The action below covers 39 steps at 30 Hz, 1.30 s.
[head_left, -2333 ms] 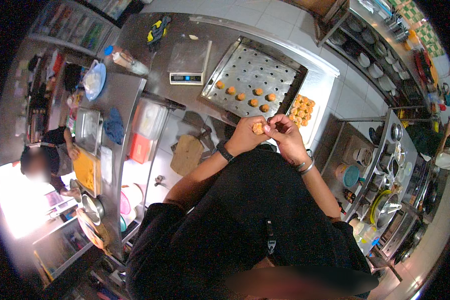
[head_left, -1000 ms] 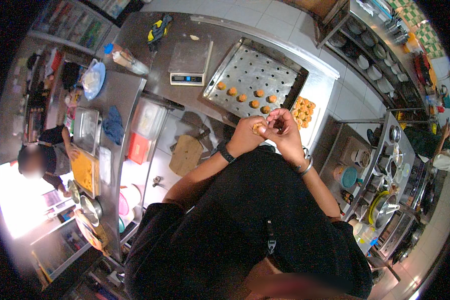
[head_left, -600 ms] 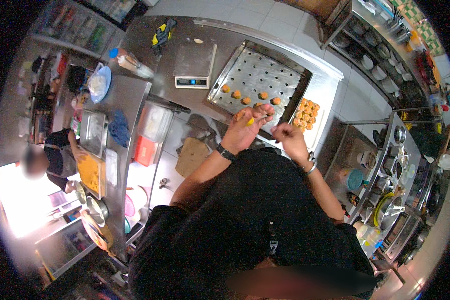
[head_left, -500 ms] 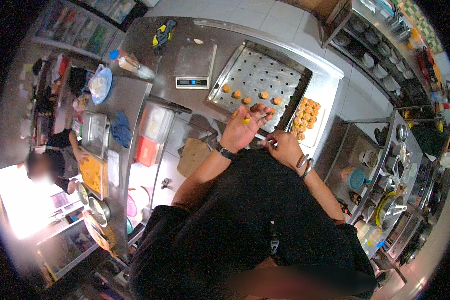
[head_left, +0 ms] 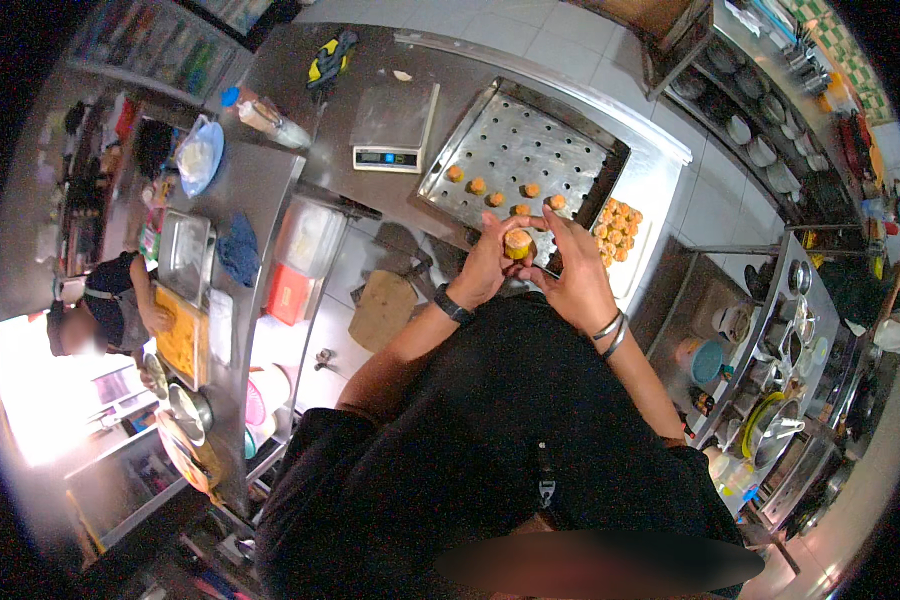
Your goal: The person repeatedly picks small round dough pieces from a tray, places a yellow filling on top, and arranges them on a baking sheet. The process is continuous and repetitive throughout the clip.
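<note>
Between both hands, in front of my chest, is a small round piece of dough point(head_left: 517, 243), yellow at the side with an orange-brown top. My left hand point(head_left: 483, 265) cups it from the left, fingers curled around it. From the other side my right hand point(head_left: 580, 278) closes in, its thumb and fingers bent about the piece. Just beyond the hands lies a metal tray with rows of holes point(head_left: 545, 128). Several orange-brown balls point(head_left: 531, 190) sit on its near part, some partly covered by my fingers.
Right of the perforated tray, a white tray point(head_left: 625, 278) holds many orange balls point(head_left: 618, 228). A digital scale point(head_left: 390, 125) stands left of it, with a bottle point(head_left: 270, 122) farther left. On the left-hand counter a co-worker's hand point(head_left: 155, 318) rests by a yellow slab in a tray point(head_left: 202, 352).
My left hand has turned from palm up to cupping the dough. The right hand has come up from near a thin light-coloured tool to meet it around the piece.
</note>
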Each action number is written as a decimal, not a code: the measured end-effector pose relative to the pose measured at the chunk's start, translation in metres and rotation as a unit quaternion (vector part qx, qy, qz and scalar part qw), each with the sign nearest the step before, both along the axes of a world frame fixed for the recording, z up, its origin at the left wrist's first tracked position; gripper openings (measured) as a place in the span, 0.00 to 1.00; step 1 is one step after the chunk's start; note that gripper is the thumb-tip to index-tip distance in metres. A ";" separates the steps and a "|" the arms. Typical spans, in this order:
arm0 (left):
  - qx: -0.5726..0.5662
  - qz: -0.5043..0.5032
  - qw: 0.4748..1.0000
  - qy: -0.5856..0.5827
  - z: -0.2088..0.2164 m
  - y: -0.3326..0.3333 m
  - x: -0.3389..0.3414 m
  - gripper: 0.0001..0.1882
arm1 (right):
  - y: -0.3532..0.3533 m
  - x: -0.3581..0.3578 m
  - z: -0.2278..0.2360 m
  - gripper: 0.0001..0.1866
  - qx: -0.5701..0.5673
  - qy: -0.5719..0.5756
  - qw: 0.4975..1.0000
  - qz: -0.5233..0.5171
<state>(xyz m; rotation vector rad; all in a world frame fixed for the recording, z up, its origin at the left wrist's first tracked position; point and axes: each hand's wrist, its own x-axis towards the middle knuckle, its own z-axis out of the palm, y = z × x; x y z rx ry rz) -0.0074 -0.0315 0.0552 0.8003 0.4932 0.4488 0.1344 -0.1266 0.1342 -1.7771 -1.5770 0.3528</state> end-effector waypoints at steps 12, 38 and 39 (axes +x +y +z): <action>-0.083 0.012 0.996 0.005 -0.013 0.005 -0.004 0.27 | 0.015 -0.012 -0.011 0.36 -0.065 0.013 0.997 0.035; 0.092 0.082 0.983 0.132 -0.036 0.035 -0.008 0.18 | 0.061 -0.022 -0.047 0.18 -0.102 -0.101 0.989 0.017; 0.086 0.073 0.985 0.133 -0.040 0.037 -0.009 0.18 | 0.064 -0.022 -0.048 0.17 -0.101 -0.104 0.989 0.020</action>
